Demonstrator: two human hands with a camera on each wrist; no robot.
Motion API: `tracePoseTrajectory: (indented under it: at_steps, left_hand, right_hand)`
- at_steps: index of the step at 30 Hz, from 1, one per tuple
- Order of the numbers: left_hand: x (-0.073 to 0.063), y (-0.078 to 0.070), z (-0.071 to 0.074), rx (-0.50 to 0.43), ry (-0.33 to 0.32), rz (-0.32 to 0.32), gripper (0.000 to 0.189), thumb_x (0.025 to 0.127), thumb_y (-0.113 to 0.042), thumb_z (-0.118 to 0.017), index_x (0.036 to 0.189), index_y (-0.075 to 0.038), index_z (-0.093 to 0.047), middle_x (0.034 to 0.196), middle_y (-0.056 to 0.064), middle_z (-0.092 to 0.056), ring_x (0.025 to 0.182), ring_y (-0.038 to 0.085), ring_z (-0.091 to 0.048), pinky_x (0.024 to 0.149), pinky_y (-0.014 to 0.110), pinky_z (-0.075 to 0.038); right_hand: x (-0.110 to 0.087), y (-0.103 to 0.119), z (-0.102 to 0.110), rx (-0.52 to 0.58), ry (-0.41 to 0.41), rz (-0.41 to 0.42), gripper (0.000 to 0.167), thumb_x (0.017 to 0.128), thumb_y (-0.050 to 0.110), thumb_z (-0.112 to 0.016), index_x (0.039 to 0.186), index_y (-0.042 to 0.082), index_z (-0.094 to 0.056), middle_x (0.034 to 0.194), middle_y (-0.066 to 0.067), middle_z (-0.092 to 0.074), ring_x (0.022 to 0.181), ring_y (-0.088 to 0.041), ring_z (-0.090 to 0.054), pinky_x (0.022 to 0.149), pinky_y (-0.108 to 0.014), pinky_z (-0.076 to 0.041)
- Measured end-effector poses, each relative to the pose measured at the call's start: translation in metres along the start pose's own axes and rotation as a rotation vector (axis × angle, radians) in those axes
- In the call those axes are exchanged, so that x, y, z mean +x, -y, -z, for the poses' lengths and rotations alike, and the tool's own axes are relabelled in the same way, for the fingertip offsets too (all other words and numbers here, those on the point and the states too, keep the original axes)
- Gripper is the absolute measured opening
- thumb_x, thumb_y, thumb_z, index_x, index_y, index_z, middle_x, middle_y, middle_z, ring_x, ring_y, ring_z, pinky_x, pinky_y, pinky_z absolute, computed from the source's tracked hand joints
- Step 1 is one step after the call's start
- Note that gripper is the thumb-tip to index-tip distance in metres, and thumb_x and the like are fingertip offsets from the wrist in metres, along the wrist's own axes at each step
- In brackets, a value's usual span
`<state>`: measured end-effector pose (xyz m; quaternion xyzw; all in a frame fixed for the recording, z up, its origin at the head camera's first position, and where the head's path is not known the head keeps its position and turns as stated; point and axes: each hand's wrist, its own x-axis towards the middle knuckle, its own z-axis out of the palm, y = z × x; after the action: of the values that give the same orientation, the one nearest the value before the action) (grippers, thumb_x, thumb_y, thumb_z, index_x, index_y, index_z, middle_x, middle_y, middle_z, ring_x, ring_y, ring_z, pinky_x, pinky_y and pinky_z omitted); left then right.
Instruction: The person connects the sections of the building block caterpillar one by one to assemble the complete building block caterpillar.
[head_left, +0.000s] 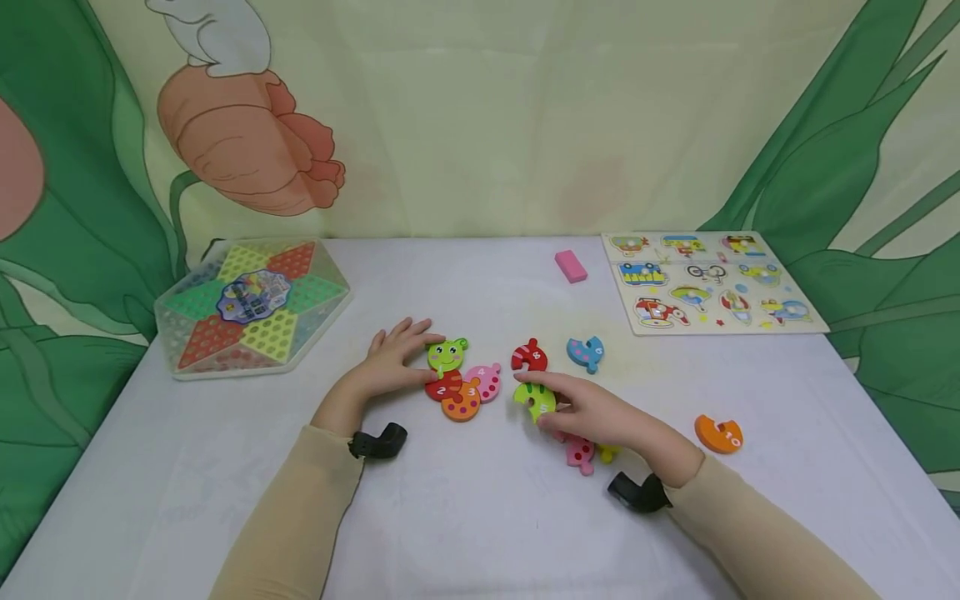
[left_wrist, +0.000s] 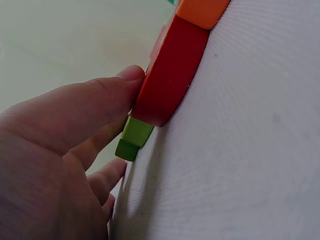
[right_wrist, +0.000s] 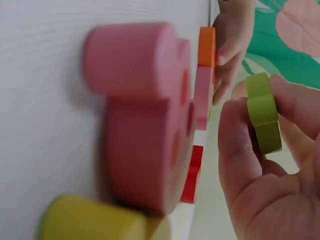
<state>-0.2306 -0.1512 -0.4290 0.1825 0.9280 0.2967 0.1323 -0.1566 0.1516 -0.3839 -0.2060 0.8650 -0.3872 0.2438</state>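
Observation:
My right hand [head_left: 596,408] pinches a green striped puzzle piece [head_left: 531,395] between thumb and fingers; the right wrist view shows this piece [right_wrist: 263,112] held off the table. My left hand [head_left: 390,360] lies with fingers extended beside a joined caterpillar puzzle. Its thumb touches the red number 2 piece [left_wrist: 172,70], and a fingertip reaches the green smiling head piece [head_left: 446,355]. An orange piece [head_left: 461,403] numbered 3 and a pink dotted piece [head_left: 489,382] adjoin the red one. Below the right hand lie another pink piece [head_left: 579,452] and a yellow piece [head_left: 609,452], partly hidden.
A red piece [head_left: 530,356], a blue piece [head_left: 587,353] and an orange number 10 piece [head_left: 720,434] lie loose. A pink block [head_left: 572,267] and a vehicle puzzle board [head_left: 712,285] are at the back right. A hexagonal game box [head_left: 251,306] stands back left.

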Motion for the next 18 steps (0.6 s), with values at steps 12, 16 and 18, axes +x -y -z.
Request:
tracePoseTrajectory:
  at_steps: [12,16,18]
  left_hand:
    - [-0.001,0.003,0.001,-0.029,-0.014,-0.019,0.057,0.078,-0.038,-0.064,0.13,-0.025,-0.048,0.152,0.004,-0.021,0.141,0.028,-0.001,0.108,0.058,0.009]
    - [-0.001,0.002,0.0,-0.028,-0.014,-0.024,0.056,0.078,-0.038,-0.064,0.13,-0.025,-0.048,0.151,0.004,-0.021,0.141,0.028,-0.001,0.107,0.058,0.009]
    - [-0.001,0.001,-0.001,-0.026,-0.007,-0.024,0.056,0.078,-0.038,-0.064,0.13,-0.024,-0.048,0.151,0.005,-0.021,0.141,0.029,-0.001,0.107,0.058,0.009]
  right_hand:
    - [0.038,0.018,0.011,0.187,-0.05,-0.034,0.058,0.085,0.015,-0.061,0.136,0.012,-0.035,0.086,-0.006,-0.065,0.075,-0.022,-0.065,0.074,-0.027,-0.05]
    - [0.048,0.02,0.013,0.177,-0.025,-0.058,0.058,0.084,0.016,-0.062,0.135,0.016,-0.035,0.079,-0.005,-0.067,0.075,-0.023,-0.065,0.075,-0.027,-0.05]
    - [0.051,0.019,0.014,0.166,-0.012,-0.066,0.058,0.083,0.016,-0.063,0.134,0.018,-0.035,0.08,-0.005,-0.066,0.074,-0.025,-0.064,0.074,-0.028,-0.049]
